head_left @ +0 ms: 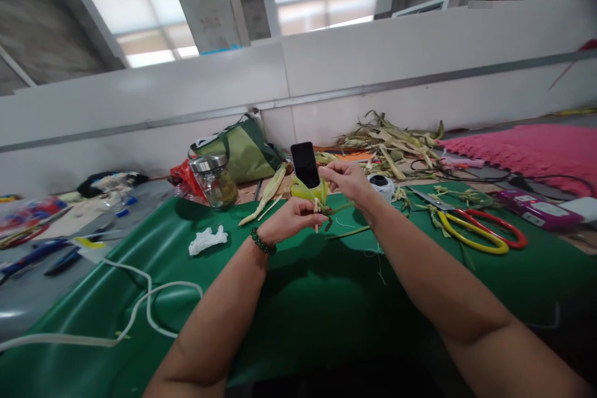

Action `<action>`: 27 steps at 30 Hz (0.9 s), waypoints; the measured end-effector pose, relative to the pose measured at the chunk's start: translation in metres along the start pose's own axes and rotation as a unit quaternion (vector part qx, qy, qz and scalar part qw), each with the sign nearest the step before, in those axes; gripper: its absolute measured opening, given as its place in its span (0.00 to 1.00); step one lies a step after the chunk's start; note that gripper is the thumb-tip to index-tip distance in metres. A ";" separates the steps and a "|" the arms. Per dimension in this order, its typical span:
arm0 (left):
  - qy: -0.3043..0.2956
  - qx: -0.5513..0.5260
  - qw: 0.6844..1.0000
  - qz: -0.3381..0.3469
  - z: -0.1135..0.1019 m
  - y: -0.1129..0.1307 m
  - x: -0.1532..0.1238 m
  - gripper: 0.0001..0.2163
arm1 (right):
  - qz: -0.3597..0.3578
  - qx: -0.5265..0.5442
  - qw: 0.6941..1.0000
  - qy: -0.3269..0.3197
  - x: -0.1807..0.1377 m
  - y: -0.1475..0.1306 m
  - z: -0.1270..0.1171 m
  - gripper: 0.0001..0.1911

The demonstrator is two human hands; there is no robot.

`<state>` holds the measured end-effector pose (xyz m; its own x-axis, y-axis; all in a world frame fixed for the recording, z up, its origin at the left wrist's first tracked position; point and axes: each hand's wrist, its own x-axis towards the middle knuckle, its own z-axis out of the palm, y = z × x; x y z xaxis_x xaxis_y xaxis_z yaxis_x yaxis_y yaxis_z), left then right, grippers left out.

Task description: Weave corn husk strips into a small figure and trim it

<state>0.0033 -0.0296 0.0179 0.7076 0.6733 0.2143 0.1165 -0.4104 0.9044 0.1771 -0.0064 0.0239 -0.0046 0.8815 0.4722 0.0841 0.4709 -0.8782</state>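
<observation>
Both my hands meet above the green mat (298,298), working a small bundle of yellow-green leaf strips (311,194). My left hand (291,217), with a dark bead bracelet at the wrist, is closed around the lower stems of the bundle. My right hand (347,179) pinches the bundle's upper part, fingers pressed together. A thin thread trails from the bundle down onto the mat. A black phone (305,164) stands upright just behind my hands.
A glass jar (215,180) and a green bag (242,150) stand at the back left. Dry leaf scraps (392,143) are piled behind. Yellow and red scissors (480,230), a pink mat (532,149), crumpled tissue (208,239) and white cord (140,305) lie around.
</observation>
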 end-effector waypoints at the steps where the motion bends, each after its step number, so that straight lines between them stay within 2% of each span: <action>1: 0.005 0.001 1.000 -0.002 0.001 0.001 0.000 0.15 | 0.006 0.019 1.000 0.023 0.003 0.003 -0.001 0.21; 3: 0.033 -0.013 0.999 0.000 0.001 0.002 -0.001 0.16 | 0.016 0.052 0.998 0.042 0.006 0.008 -0.003 0.22; 5: 0.068 -0.039 0.997 -0.011 -0.001 0.001 -0.001 0.17 | 0.042 0.080 0.996 0.022 0.008 0.007 -0.007 0.24; 8: 0.129 -0.079 0.987 -0.054 -0.006 -0.002 0.001 0.15 | 0.090 0.084 0.989 -0.079 0.004 0.000 -0.010 0.26; 11: 0.180 -0.098 0.976 -0.078 -0.010 -0.005 0.003 0.15 | 0.044 -0.007 0.989 -0.142 -0.002 -0.008 -0.007 0.22; 14: 0.187 -0.107 0.974 -0.076 -0.011 -0.006 0.003 0.14 | -0.011 -0.068 0.991 -0.111 -0.007 -0.010 0.000 0.22; 18: 0.187 -0.135 0.971 -0.068 -0.012 -0.005 0.003 0.13 | 0.015 -0.005 1.000 -0.026 -0.004 -0.002 0.004 0.23; 22: 0.220 -0.180 0.955 -0.081 -0.015 -0.005 0.003 0.14 | 0.034 0.006 0.999 0.004 0.000 0.002 0.000 0.24; 24: 0.260 -0.204 0.940 -0.080 -0.017 -0.006 0.004 0.14 | 0.050 -0.025 0.998 -0.011 -0.001 0.001 -0.001 0.26; 27: 0.308 -0.223 0.923 -0.067 -0.018 -0.007 0.004 0.15 | 0.043 -0.105 0.987 -0.110 -0.007 -0.002 0.005 0.25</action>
<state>-0.0068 -0.0129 0.0194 0.1623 0.9775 0.1344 -0.2209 -0.0967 0.9705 0.1717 -0.0134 0.0225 -0.2026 0.9151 0.3486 0.2987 0.3967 -0.8680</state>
